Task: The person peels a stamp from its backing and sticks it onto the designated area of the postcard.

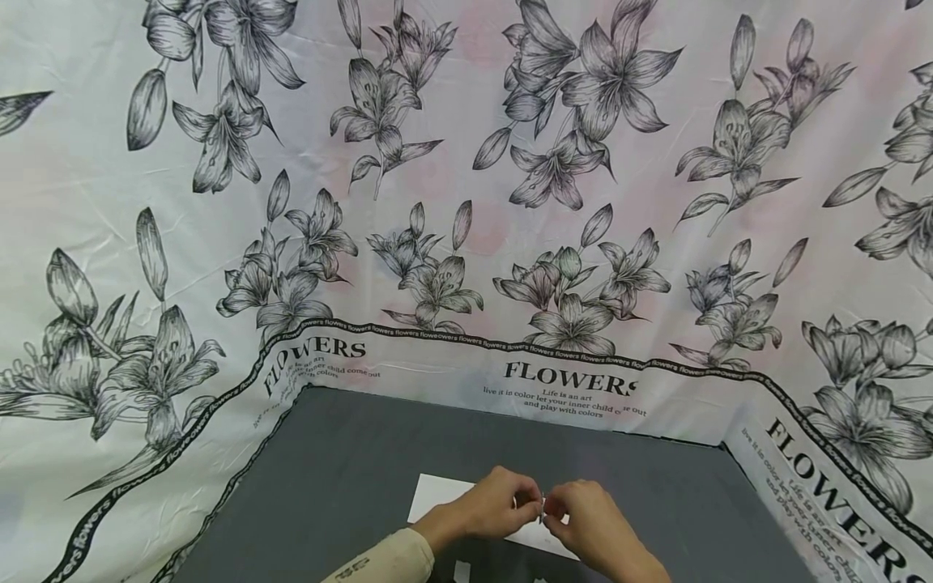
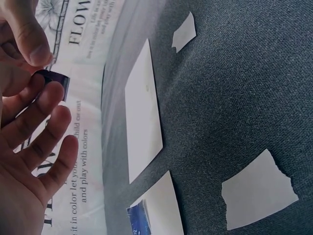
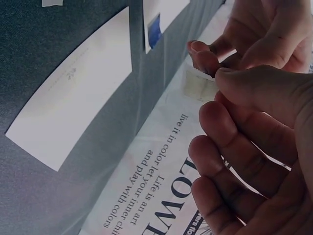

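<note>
Both hands meet close together above the table in the head view. They hold a small stamp (image 3: pixel 199 85) at its edges, its pale back and toothed edge showing in the right wrist view. From the left wrist, its dark face (image 2: pixel 59 81) shows. My left hand (image 1: pixel 499 502) pinches it between thumb and fingertips, the other fingers loosely bent. My right hand (image 1: pixel 594 522) grips it too, thumb over one edge. Under the hands lies a white card (image 3: pixel 80 85) with faint print. Beside it is a second white card (image 2: pixel 164 205) bearing a blue stamp (image 2: pixel 139 218).
Torn white paper scraps lie on the dark grey table (image 1: pixel 350 453), one larger scrap (image 2: pixel 259 191) and one smaller scrap (image 2: pixel 185 33). A white flower-printed curtain (image 1: pixel 437 267) stands along the table's back and sides.
</note>
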`<state>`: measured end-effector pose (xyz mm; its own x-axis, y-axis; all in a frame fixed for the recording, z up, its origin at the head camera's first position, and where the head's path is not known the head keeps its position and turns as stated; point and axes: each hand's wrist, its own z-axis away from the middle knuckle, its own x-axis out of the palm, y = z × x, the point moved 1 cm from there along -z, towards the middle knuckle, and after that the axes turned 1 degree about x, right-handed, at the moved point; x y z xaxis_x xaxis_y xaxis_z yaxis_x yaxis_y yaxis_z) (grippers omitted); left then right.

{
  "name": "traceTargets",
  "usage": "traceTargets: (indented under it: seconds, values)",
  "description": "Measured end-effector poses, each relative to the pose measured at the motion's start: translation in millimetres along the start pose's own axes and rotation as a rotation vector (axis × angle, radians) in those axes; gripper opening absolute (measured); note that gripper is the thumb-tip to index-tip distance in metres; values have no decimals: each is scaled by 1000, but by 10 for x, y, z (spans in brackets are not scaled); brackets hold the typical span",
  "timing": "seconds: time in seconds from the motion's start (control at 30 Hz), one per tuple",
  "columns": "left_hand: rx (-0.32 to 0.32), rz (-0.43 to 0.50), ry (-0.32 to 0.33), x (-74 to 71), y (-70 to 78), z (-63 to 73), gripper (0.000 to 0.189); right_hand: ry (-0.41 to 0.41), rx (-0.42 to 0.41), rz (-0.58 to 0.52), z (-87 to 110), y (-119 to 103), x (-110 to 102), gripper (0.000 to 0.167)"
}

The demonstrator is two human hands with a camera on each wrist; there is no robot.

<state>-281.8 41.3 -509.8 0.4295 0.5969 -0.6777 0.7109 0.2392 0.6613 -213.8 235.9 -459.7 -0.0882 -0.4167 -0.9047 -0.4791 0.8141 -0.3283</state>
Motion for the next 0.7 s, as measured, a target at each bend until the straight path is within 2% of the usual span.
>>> traceTargets:
  seconds: [0.33, 0.53, 0.7]
  values:
    - [13, 38, -5, -17, 0, 19, 26, 23, 3, -3, 14, -28, 1, 18]
    - [7, 21, 13, -20, -2, 15, 23, 71, -25, 15, 21, -32, 10, 19]
    - [6, -15, 45, -23, -30, 6, 19, 51, 7, 2, 23, -20, 9, 20]
